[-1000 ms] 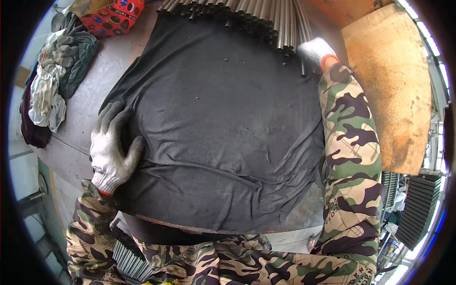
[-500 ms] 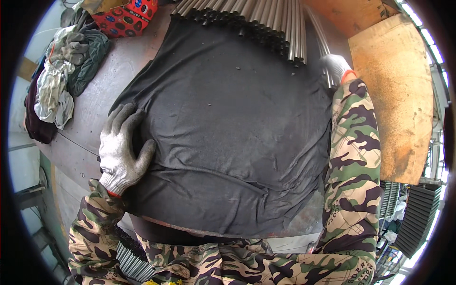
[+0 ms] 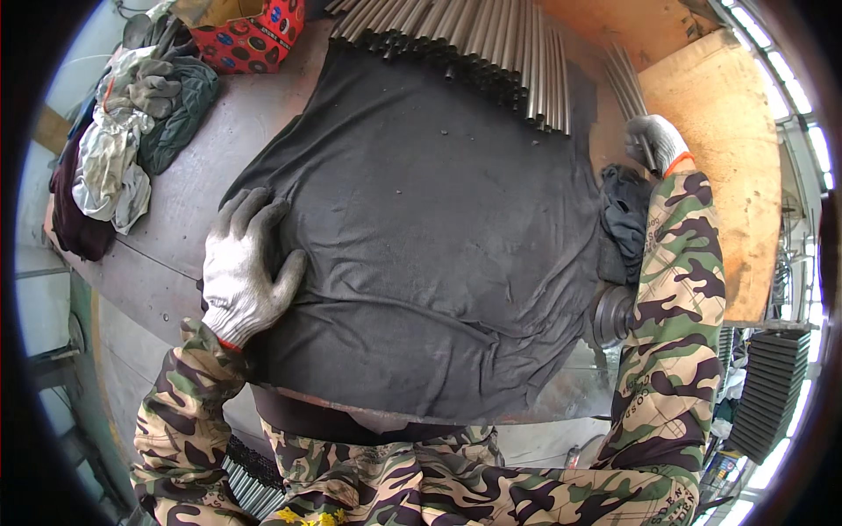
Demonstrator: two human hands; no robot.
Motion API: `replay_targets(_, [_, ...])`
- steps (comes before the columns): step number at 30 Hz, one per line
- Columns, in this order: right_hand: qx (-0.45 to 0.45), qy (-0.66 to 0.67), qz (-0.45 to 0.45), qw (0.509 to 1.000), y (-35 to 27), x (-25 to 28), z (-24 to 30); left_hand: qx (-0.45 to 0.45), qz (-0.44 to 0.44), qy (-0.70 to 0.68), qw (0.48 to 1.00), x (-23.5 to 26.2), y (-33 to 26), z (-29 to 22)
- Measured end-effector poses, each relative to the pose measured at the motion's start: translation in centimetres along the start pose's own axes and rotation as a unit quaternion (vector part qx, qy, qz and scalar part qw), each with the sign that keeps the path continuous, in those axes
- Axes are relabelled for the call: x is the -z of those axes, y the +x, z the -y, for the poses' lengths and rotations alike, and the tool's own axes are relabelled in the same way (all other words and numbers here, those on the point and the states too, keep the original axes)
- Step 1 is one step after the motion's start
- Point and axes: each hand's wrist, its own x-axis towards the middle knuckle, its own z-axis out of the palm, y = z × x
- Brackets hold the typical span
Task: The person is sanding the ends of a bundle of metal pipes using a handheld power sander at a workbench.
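Plainly, a few thin metal tubes (image 3: 626,85) were gripped by the right hand (image 3: 658,143), its gloved fingers wrapped around them near their lower ends, just beside a large wooden board (image 3: 724,184). They were held apart from a larger bundle of tubes (image 3: 465,35), which was laid across the far part of a black cloth (image 3: 430,210), its ends pointed toward the near side. The left hand (image 3: 246,276), also gloved, was rested on the left part of the cloth, its fingers loosely spread and its thumb held apart. Much of the tabletop (image 3: 175,241) was covered by the cloth, and wrinkles were gathered along its near part. Beside the camouflage right sleeve (image 3: 680,298), a crumpled dark rag (image 3: 624,215) and a round metal piece (image 3: 611,314), partly hidden by the sleeve, were seen. At the far left, a pile of rags and gloves (image 3: 114,175) was heaped, and near it a red patterned box (image 3: 241,46) was placed.
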Motion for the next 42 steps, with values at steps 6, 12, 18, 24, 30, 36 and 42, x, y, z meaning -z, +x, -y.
replay_targets(6, [0.019,0.148,0.081,0.985,-6.9,1.2,-2.4,-0.029,-0.031,-0.004,0.999,-0.2,0.6,-0.2])
replay_targets(12, [0.178,0.17,0.159,0.956,-21.1,-7.3,-5.0,-0.166,-0.091,0.073,0.979,1.9,1.6,-1.7])
replay_targets(18, [0.302,0.123,0.151,0.933,-30.4,-15.2,-7.8,0.106,0.008,-0.569,0.815,2.5,7.3,-15.8])
replay_targets(24, [0.363,0.16,0.108,0.911,-31.2,-20.6,-10.4,0.061,-0.042,-0.671,0.738,7.0,6.3,-23.4])
replay_targets(30, [0.258,0.3,0.214,0.893,-29.7,-23.1,-14.3,0.031,-0.069,-0.561,0.824,4.7,4.1,-23.2])
replay_targets(36, [0.212,0.383,0.346,0.83,-25.7,-25.7,-19.7,0.088,-0.071,-0.62,0.776,-1.8,1.0,-21.4])
replay_targets(42, [0.229,0.155,0.324,0.905,-29.5,-21.8,-15.7,0.077,-0.079,-0.612,0.783,-1.5,0.5,-21.5])
